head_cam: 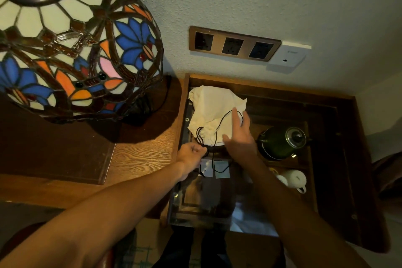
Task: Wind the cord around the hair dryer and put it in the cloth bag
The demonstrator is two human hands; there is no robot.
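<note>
Cream cloth bag lies under your right hand, whose fingers are straight and rest flat on the cloth. Your left hand is curled, its fingers pinching the black drawstring just below the gathered mouth of the bag; the string loops up over the cloth to your right fingers. To the right of these fingers stands a dark green kettle. I cannot see the hair dryer.
</note>
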